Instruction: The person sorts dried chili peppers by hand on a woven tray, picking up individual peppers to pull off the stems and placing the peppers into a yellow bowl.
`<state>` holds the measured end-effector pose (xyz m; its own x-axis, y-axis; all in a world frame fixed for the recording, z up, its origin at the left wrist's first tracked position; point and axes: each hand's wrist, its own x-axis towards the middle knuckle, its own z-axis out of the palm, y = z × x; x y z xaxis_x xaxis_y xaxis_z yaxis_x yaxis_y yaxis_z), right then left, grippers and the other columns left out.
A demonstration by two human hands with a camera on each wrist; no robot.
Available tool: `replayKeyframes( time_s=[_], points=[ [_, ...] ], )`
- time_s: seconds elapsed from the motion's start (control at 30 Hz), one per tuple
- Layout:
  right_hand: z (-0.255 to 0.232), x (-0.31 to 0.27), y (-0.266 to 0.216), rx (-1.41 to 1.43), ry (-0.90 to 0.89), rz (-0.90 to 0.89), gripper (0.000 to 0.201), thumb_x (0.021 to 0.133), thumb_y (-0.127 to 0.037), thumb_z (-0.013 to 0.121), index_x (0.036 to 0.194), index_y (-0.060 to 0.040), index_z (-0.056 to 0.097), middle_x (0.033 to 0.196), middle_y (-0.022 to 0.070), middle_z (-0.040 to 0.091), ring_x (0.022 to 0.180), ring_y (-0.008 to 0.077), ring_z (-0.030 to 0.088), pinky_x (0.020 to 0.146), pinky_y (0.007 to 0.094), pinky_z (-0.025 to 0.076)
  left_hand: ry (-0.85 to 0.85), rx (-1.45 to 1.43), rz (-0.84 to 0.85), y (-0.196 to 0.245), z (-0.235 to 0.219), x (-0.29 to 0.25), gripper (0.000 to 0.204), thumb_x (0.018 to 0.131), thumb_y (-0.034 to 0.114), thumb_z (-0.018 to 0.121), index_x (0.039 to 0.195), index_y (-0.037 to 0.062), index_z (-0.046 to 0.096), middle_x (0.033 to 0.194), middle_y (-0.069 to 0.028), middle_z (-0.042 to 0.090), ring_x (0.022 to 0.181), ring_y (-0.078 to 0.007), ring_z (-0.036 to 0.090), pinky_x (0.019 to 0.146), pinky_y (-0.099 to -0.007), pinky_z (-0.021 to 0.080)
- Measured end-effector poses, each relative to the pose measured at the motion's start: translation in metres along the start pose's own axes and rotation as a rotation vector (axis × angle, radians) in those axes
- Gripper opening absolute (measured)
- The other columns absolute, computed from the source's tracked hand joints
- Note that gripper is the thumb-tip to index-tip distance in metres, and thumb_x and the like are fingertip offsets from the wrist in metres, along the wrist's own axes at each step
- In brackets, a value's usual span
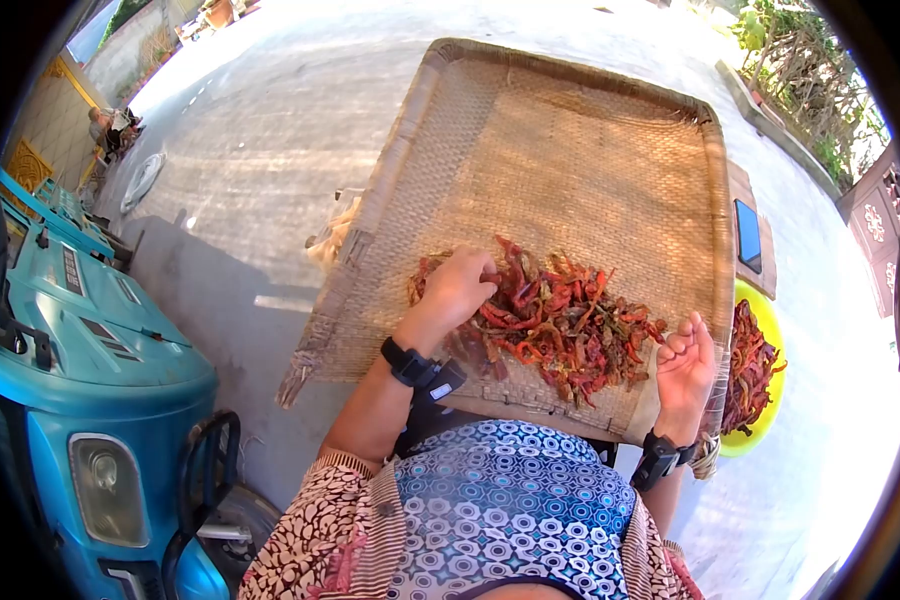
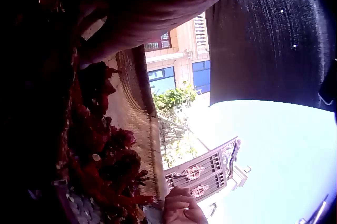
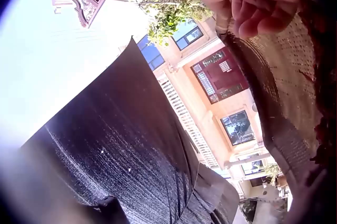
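A heap of dried red chili peppers point(image 1: 570, 315) lies on the near part of a woven bamboo tray point(image 1: 590, 150). My left hand point(image 1: 455, 288) is at the heap's left side, its fingers curled and its fingertips at a dark red chili pepper. In the left wrist view that hand is dark above the chili peppers point(image 2: 113, 166). My right hand point(image 1: 685, 368) hovers by the tray's right edge, palm turned up and fingers loosely curled. The right wrist view shows those curled fingers point(image 3: 263, 16) with nothing seen between them.
A yellow-green basin point(image 1: 770, 405) of dried chili peppers stands right of the tray. Behind it, a phone point(image 1: 748, 236) lies on a board point(image 1: 745, 190). A blue vehicle point(image 1: 100, 350) is parked at left. Farther back at left, a person point(image 1: 113, 130) sits.
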<state>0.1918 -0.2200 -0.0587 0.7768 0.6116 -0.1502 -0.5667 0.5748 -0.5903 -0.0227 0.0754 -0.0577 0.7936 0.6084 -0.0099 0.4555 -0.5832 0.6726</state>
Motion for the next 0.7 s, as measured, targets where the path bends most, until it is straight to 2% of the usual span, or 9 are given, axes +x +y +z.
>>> replayKeyframes(
  time_s=[0.07,0.17,0.27,0.37,0.47,0.57,0.6,0.7],
  points=[
    [0.020,-0.005,0.015,-0.131,0.046,0.028,0.017,0.099,-0.017,0.054,0.111,-0.0063,0.059,0.090,0.0009,0.062,0.067,0.0091,0.050,0.058,0.0231,0.042,0.035,-0.016,0.072,0.010,-0.007,-0.003,0.020,0.083,0.014,0.067,0.098,0.0020,0.061,0.092,-0.0137,0.060,0.087,-0.0293,0.061,0.078,-0.0379,0.049],
    [0.048,-0.013,0.032,-0.402,-0.050,0.046,0.018,0.098,-0.019,0.055,0.111,-0.0064,0.058,0.088,0.0013,0.062,0.066,0.0092,0.052,0.059,0.0228,0.043,0.032,-0.198,0.158,0.025,-0.014,-0.006,0.017,0.086,0.012,0.066,0.099,0.0024,0.060,0.084,-0.0089,0.061,0.076,-0.0211,0.061,0.068,-0.0335,0.050],
    [0.066,-0.016,0.045,-0.661,-0.209,0.059,0.017,0.097,-0.016,0.058,0.110,-0.0058,0.057,0.090,0.0025,0.063,0.067,0.0076,0.055,0.062,0.0208,0.045,-0.098,-0.403,0.105,0.048,-0.020,-0.010,0.015,0.089,0.012,0.065,0.099,0.0026,0.059,0.081,-0.0041,0.061,0.068,-0.0117,0.058,0.059,-0.0274,0.048],
    [0.082,-0.016,0.056,-0.825,-0.320,0.093,0.021,0.097,-0.016,0.059,0.114,-0.0034,0.055,0.090,0.0036,0.063,0.070,0.0068,0.057,0.063,0.0199,0.046,-0.120,-0.483,0.132,0.058,-0.013,-0.014,0.013,0.092,0.012,0.064,0.100,0.0042,0.057,0.082,-0.0010,0.059,0.068,-0.0066,0.055,0.057,-0.0236,0.047],
    [0.093,-0.018,0.064,-0.883,-0.328,0.122,0.022,0.097,-0.017,0.060,0.113,-0.0029,0.054,0.090,0.0034,0.063,0.070,0.0072,0.057,0.063,0.0203,0.046,-0.256,-0.659,0.060,0.062,-0.005,-0.015,0.014,0.091,0.010,0.064,0.099,0.0013,0.056,0.084,-0.0045,0.063,0.074,-0.0114,0.059,0.063,-0.0269,0.049],
    [0.093,-0.016,0.070,-0.861,-0.363,0.150,0.020,0.096,-0.016,0.061,0.111,-0.0039,0.055,0.090,0.0030,0.063,0.069,0.0073,0.057,0.062,0.0202,0.045,-0.312,-0.696,0.110,0.063,0.004,-0.017,0.015,0.093,0.014,0.064,0.102,0.0055,0.055,0.083,0.0007,0.059,0.069,-0.0055,0.054,0.057,-0.0224,0.047],
    [0.093,-0.017,0.071,-0.854,-0.360,0.159,0.019,0.096,-0.016,0.061,0.110,-0.0043,0.055,0.089,0.0027,0.063,0.068,0.0072,0.057,0.062,0.0202,0.045,-0.358,-0.719,0.083,0.067,0.003,-0.018,0.016,0.093,0.013,0.064,0.103,0.0052,0.054,0.083,0.0008,0.060,0.069,-0.0050,0.054,0.057,-0.0224,0.047],
    [0.084,-0.015,0.072,-0.828,-0.342,0.147,0.016,0.095,-0.014,0.061,0.107,-0.0051,0.056,0.087,0.0018,0.062,0.067,0.0070,0.057,0.061,0.0201,0.044,-0.335,-0.706,0.129,0.065,0.010,-0.017,0.015,0.093,0.012,0.063,0.103,0.0054,0.054,0.084,0.0010,0.060,0.068,-0.0054,0.054,0.058,-0.0226,0.047]
  ],
)
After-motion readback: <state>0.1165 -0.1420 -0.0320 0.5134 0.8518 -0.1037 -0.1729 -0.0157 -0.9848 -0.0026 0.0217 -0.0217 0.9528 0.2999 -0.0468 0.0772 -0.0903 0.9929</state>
